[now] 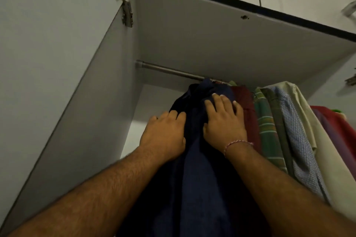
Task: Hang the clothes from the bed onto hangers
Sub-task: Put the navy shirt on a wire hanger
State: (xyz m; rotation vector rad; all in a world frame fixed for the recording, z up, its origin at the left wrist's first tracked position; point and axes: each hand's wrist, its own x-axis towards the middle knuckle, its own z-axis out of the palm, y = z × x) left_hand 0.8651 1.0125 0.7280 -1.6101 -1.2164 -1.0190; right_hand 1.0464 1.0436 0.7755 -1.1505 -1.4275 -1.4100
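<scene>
Head view: an open wardrobe [81,86] is seen from below, with two bare forearms raised into it.
Rail: one metal rail [165,70] is fixed under the wardrobe's top panel [221,40], running from the left wall towards the right, where it is hidden by clothes.
Navy garment: one dark navy garment [194,179] is hung at the left end of the row of clothes, its top bunched just under the rail; its hanger cannot be made out.
Left hand: the left hand [163,132] is laid against the left side of the navy garment, its fingers bent into the cloth; whether the cloth is gripped cannot be told.
Right hand: the right hand [224,121] is pressed on the right side of the same garment, fingers spread and nearly straight.
Wristband: one red-and-white thread band [238,143] is worn on the right wrist.
Other clothes: about six further garments are counted to the right, touching one another: a maroon one [248,117], a green striped one [266,127], a blue checked one [294,132], a cream one [308,121] among them.
Hinges: one metal hinge [125,5] is seen on the left wall, near the top.
</scene>
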